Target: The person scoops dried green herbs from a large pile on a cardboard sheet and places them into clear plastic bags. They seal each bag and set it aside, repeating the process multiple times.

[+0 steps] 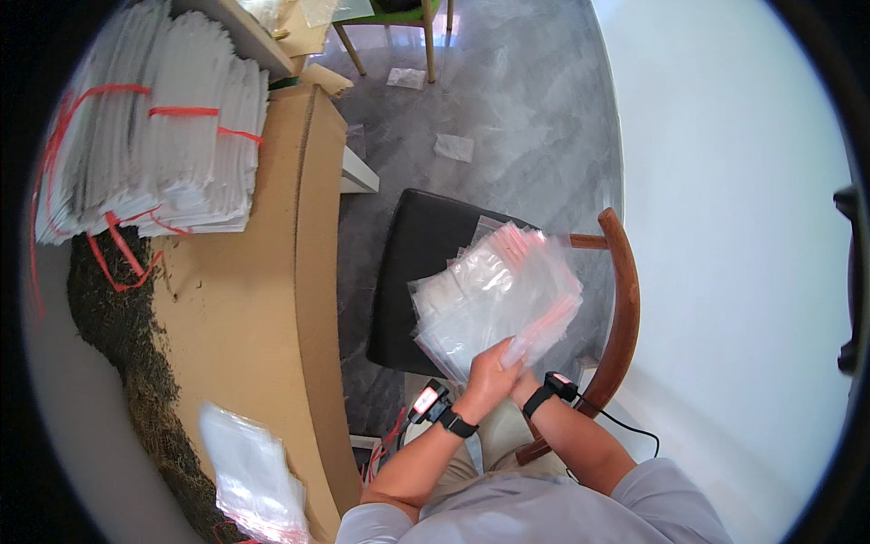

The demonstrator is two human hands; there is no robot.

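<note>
Over a black chair seat (391, 272), a fanned sheaf of clear plastic zip bags (471, 317) with red-pink edges spreads out. My left hand (492, 374) is closed on the near corner of the bags, thumb on top. Just beside it, my right hand (524, 388) sits at the same corner, its fingers hidden behind the left hand and the bags. I cannot tell whether the lower bags rest on the seat or hang just above it.
To the left stands a cardboard-covered table (258, 335). On it are a tall stack of whitish sheets or bags (181, 136) with red ties and a smaller pile of clear bags (254, 471). A curved wooden armrest (625, 290) borders the right side. Scraps (453, 147) lie on the grey floor.
</note>
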